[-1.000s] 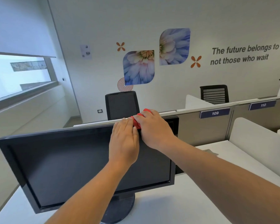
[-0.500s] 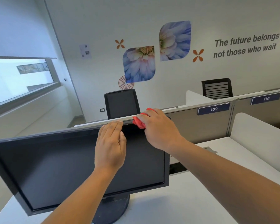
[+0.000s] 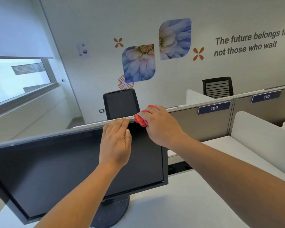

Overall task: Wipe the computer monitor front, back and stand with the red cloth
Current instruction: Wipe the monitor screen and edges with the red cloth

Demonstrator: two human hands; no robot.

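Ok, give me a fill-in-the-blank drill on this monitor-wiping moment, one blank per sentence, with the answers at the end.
1. The right hand grips a bunched cloth whose colour is ____.
2. The left hand rests with straight fingers on the ____ edge of the monitor.
3. The blue partition label nearest the cloth reads ____.

Missing words: red; top; 109.
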